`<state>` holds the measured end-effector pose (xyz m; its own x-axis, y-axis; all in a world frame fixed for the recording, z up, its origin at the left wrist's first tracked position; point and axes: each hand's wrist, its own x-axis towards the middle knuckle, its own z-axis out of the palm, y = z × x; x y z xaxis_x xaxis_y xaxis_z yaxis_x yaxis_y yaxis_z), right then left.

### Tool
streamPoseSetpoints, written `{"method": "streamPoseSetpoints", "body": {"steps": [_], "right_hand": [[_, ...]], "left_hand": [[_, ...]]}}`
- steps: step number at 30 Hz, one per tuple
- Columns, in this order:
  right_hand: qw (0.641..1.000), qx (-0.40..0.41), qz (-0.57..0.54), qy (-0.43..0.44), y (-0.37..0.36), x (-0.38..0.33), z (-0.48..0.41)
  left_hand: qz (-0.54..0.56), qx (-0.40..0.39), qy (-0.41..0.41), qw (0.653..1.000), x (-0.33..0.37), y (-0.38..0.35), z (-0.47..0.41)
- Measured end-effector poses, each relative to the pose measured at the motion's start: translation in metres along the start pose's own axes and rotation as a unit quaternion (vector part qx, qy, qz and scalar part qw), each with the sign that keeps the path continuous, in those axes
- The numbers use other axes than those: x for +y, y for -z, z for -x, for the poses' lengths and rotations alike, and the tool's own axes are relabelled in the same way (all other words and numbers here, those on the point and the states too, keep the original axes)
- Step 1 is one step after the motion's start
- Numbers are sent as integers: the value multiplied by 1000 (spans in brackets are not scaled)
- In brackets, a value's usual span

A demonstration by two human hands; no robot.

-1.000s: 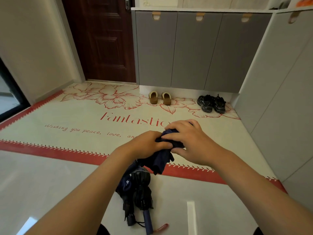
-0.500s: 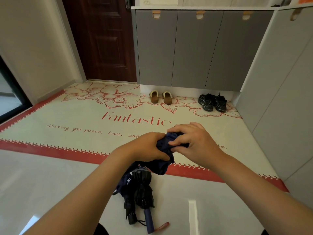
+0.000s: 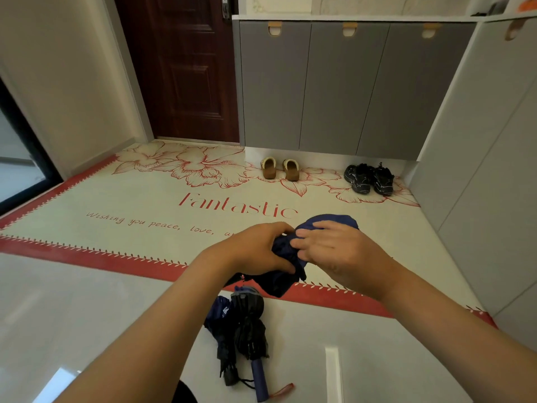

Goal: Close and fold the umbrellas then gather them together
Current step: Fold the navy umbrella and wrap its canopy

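Above the red border of the mat (image 3: 87, 254), the left hand (image 3: 255, 251) and right hand (image 3: 334, 251) both clutch a navy umbrella (image 3: 331, 221), fingers curled into its bunched canopy, with loose fabric hanging beneath the hands. Below, on the glossy floor (image 3: 87, 315), 2 folded umbrellas lie touching: a black umbrella (image 3: 250, 330) and a dark blue umbrella (image 3: 218, 321), handles toward the person. Brown slippers (image 3: 279, 168) and black shoes (image 3: 369, 178) sit by the cabinet (image 3: 343, 91).
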<state>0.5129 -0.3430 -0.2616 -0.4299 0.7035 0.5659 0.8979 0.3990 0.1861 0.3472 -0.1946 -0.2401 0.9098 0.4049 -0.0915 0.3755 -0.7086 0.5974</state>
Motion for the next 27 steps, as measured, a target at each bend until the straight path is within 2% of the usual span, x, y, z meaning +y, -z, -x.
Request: {"method": "streamPoseSetpoints", "body": {"steps": [4,7,13,17,20,22,24,26,27], "right_hand": [[1000,21,6,13,-1,-5,3],[998,54,-5,-15,-5,-7,3],[966,119,-117,-198,-7,-11,-6],[944,77,-167,-276,-5,-4,-11],[922,8,-197,-333,-4,-1,-13],[883,-55,-226,-409,1,3,-15],[811,-94,-308,-488,6,9,-15],[742,-162,-378,-529,9,14,-9],[721,-210,-398,-527,9,15,-5]], "left_hand": [[21,-23,0,1000,-5,1,2],[41,-23,3,999,-8,3,3],[7,-3,-11,1000,-3,1,1],[-17,3,-9,1000,0,-3,-2],[-49,3,-18,999,2,-6,-3],[-73,6,-26,997,5,-8,-4],[-106,9,-41,994,11,-12,-4],[-148,4,-61,987,18,-19,-5],[-169,0,-74,983,22,-23,-5]]}}
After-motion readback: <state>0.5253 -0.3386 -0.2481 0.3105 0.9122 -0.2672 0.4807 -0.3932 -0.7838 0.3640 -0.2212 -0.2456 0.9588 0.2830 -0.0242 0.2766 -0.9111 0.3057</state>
